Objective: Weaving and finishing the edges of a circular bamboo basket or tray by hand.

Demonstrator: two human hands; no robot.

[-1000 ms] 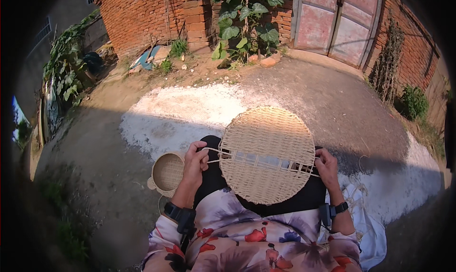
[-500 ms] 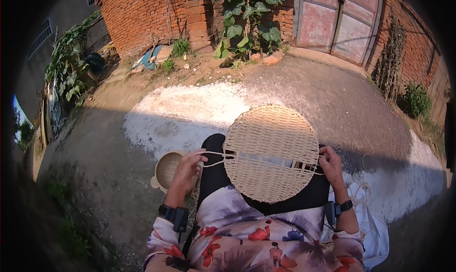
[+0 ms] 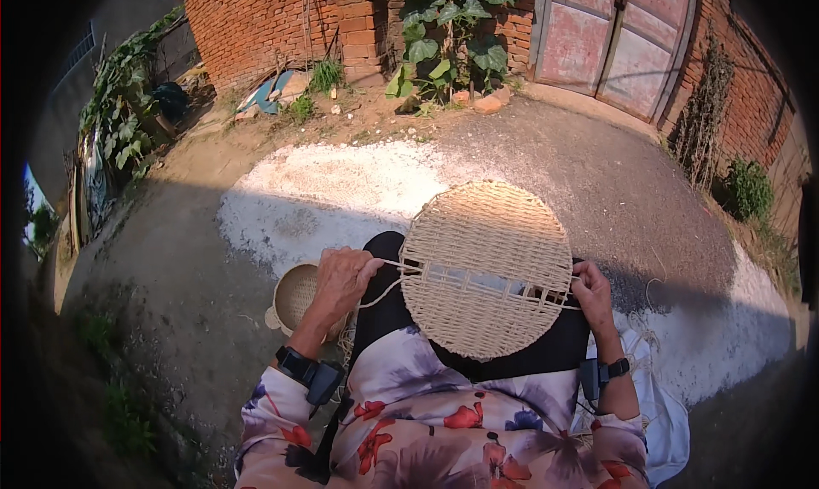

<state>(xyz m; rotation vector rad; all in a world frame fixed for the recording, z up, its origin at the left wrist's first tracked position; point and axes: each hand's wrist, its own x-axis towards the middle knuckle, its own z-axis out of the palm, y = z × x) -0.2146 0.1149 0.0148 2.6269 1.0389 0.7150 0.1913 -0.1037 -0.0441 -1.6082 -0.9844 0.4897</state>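
Rising at the far side of the yard, a red brick wall (image 3: 256, 28) stands behind everything I see. A whitish patch (image 3: 324, 182) covers part of the ground before it, half in sun and half in shade. To the right is a faded pinkish double door (image 3: 576, 49), and left of that a broad-leaved plant (image 3: 452, 32) climbs against the bricks. Nearer me, the seated person has a round woven panel (image 3: 486, 237) over black-clad knees (image 3: 384, 323), with an open slot running across its middle. A white sack (image 3: 670, 429) lies low on the right, and a small woven basket (image 3: 293, 299) sits on the ground at the left, partly behind the arm. The left hand (image 3: 343, 277) is bunched into a fist, fingers clenched on a straight strand (image 3: 395, 263) leading from the panel's left edge. The right hand (image 3: 593, 293) has its fingers curled against the opposite edge; whether they pinch rim or fibre, I cannot tell. A thinner loose cord (image 3: 382, 297) sags below the left fist.
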